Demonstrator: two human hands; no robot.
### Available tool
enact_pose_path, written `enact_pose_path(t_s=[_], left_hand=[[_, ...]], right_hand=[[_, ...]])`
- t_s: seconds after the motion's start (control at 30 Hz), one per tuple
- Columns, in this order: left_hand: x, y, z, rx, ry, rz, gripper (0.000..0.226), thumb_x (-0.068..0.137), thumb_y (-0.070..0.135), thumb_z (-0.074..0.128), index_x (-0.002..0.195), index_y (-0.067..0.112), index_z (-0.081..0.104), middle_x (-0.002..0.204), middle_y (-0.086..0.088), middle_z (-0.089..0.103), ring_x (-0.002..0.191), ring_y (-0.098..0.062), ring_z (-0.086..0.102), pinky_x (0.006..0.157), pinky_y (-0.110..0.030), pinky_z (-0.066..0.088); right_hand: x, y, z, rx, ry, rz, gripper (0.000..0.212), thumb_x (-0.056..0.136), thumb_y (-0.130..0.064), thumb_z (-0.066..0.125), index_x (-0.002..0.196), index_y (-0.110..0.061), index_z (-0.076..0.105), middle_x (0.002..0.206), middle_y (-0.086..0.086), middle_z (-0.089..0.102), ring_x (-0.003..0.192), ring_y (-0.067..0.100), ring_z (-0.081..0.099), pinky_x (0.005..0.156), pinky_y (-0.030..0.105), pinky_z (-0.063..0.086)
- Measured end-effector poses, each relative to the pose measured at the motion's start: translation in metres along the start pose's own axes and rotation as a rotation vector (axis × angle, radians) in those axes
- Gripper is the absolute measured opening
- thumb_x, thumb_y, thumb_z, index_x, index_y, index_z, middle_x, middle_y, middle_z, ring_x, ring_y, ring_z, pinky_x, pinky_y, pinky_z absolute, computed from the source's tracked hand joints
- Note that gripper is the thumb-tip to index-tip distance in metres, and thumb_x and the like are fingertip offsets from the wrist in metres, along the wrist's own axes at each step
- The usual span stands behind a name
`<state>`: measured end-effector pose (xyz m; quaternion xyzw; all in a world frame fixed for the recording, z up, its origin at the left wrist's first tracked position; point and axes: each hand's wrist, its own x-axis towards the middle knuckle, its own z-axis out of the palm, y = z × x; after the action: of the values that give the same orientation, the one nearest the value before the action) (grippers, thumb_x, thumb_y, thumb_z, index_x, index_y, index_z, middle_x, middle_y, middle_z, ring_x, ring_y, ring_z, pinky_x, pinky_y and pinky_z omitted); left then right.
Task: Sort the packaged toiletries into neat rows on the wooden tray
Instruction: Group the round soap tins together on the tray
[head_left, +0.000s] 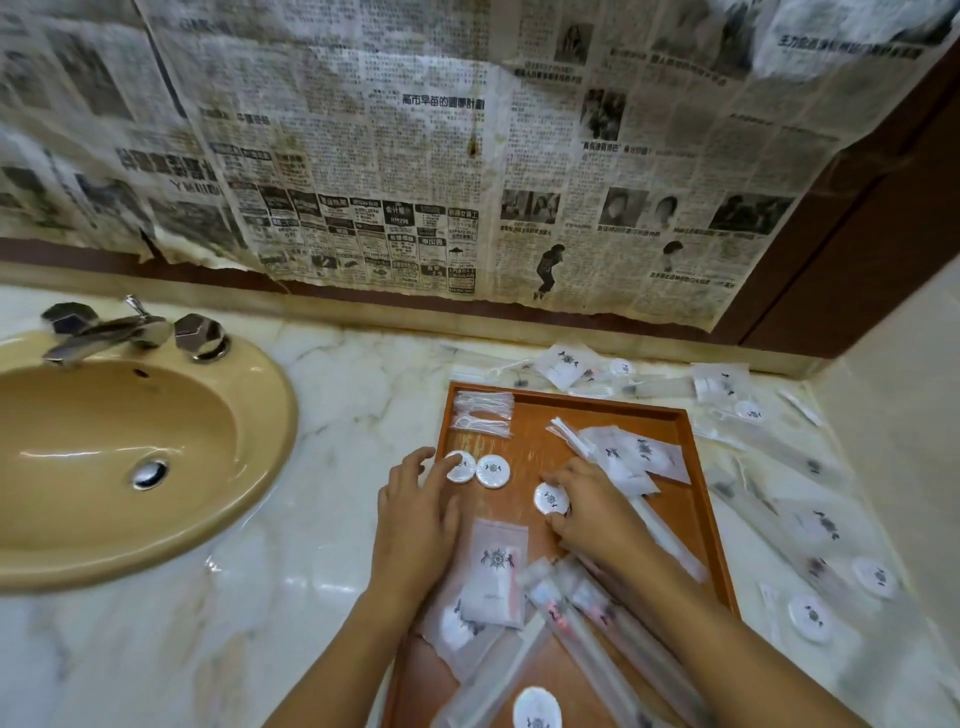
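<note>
A wooden tray (530, 431) lies on the marble counter right of the sink. On it are round white soap packs, flat sachets (631, 457), a bundle of floss picks (483, 410) at the far left corner, and long toothbrush packets (597, 623) near me. My left hand (415, 504) touches the leftmost round soap (460, 467) with its fingertips; a second soap (492, 471) lies right beside it. My right hand (592, 509) pinches a third round soap (550, 499) in mid-tray. A printed sachet (496, 571) lies between my forearms.
More packets and round soaps (810, 618) are scattered on the counter right of and behind the tray. A tan sink (124, 457) with a chrome faucet (124, 332) sits to the left. Newspaper covers the wall behind. A wall corner closes the right side.
</note>
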<state>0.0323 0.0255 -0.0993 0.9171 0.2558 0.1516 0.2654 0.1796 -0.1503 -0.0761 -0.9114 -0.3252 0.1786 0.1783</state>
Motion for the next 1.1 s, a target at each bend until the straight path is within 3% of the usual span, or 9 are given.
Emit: enact_pose_path(t_s=[0.13, 0.33, 0.43, 0.53, 0.67, 0.8, 0.93, 1.1], left_hand=[[-0.024, 0.016, -0.003, -0.047, 0.037, -0.03, 0.043, 0.087, 0.019, 0.061, 0.128, 0.03, 0.056, 0.136, 0.004, 0.045, 0.121, -0.019, 0.044, 0.099, -0.038, 0.04], [-0.069, 0.038, -0.004, -0.113, 0.029, -0.035, 0.027, 0.091, 0.03, 0.058, 0.118, 0.035, 0.06, 0.128, 0.014, 0.046, 0.118, -0.004, 0.041, 0.098, -0.025, 0.034], [-0.09, 0.044, -0.003, -0.135, -0.053, -0.025, 0.02, 0.091, 0.036, 0.057, 0.11, 0.037, 0.062, 0.114, 0.019, 0.056, 0.102, 0.001, 0.051, 0.088, -0.019, 0.043], [-0.106, 0.054, -0.005, -0.145, -0.138, 0.005, 0.012, 0.088, 0.034, 0.061, 0.097, 0.035, 0.068, 0.093, 0.019, 0.063, 0.083, 0.001, 0.056, 0.073, -0.015, 0.046], [-0.125, 0.065, -0.008, -0.098, -0.244, -0.004, 0.016, 0.087, 0.042, 0.06, 0.099, 0.036, 0.068, 0.096, 0.019, 0.067, 0.088, 0.0, 0.057, 0.077, -0.02, 0.048], [-0.143, 0.071, -0.006, 0.025, -0.341, -0.013, 0.024, 0.08, 0.05, 0.061, 0.1, 0.036, 0.064, 0.095, 0.016, 0.063, 0.088, -0.003, 0.057, 0.074, -0.022, 0.047], [-0.157, 0.079, -0.001, 0.174, -0.383, 0.02, 0.041, 0.075, 0.056, 0.06, 0.109, 0.034, 0.059, 0.104, 0.013, 0.058, 0.096, -0.011, 0.059, 0.073, -0.027, 0.043], [-0.166, 0.086, 0.009, 0.275, -0.379, 0.017, 0.056, 0.07, 0.061, 0.063, 0.118, 0.034, 0.054, 0.114, 0.011, 0.052, 0.098, -0.017, 0.059, 0.077, -0.03, 0.042]], right_hand=[[-0.006, -0.002, -0.005, 0.127, 0.047, -0.002, 0.047, 0.079, -0.016, 0.066, 0.125, -0.019, 0.06, 0.123, -0.002, 0.048, 0.11, 0.018, 0.054, 0.094, 0.03, 0.047], [-0.026, -0.002, -0.011, 0.409, 0.154, 0.01, 0.035, 0.073, -0.024, 0.075, 0.107, -0.027, 0.066, 0.104, -0.007, 0.061, 0.089, 0.004, 0.061, 0.081, 0.023, 0.052], [-0.042, -0.004, -0.013, 0.606, 0.11, 0.028, 0.032, 0.076, -0.02, 0.079, 0.104, -0.027, 0.065, 0.094, -0.012, 0.069, 0.083, 0.0, 0.065, 0.073, 0.017, 0.054], [-0.057, -0.002, -0.009, 0.705, 0.044, 0.062, 0.03, 0.076, -0.012, 0.081, 0.101, -0.022, 0.068, 0.093, -0.006, 0.071, 0.087, 0.009, 0.067, 0.076, 0.022, 0.056], [-0.077, 0.001, -0.003, 0.732, 0.012, 0.075, 0.019, 0.082, -0.006, 0.073, 0.095, -0.02, 0.07, 0.091, -0.004, 0.071, 0.086, 0.01, 0.066, 0.071, 0.017, 0.053], [-0.097, 0.009, 0.003, 0.759, 0.028, 0.133, 0.017, 0.083, -0.009, 0.069, 0.089, -0.024, 0.071, 0.08, -0.006, 0.072, 0.071, 0.003, 0.067, 0.059, 0.019, 0.05], [-0.113, 0.016, 0.013, 0.797, 0.009, 0.168, 0.023, 0.083, -0.009, 0.069, 0.099, -0.026, 0.07, 0.088, -0.007, 0.074, 0.08, 0.005, 0.069, 0.072, 0.027, 0.059], [-0.126, 0.02, 0.024, 0.783, 0.051, 0.148, 0.032, 0.08, -0.003, 0.071, 0.109, -0.017, 0.071, 0.102, -0.005, 0.072, 0.092, 0.007, 0.069, 0.083, 0.035, 0.059]])
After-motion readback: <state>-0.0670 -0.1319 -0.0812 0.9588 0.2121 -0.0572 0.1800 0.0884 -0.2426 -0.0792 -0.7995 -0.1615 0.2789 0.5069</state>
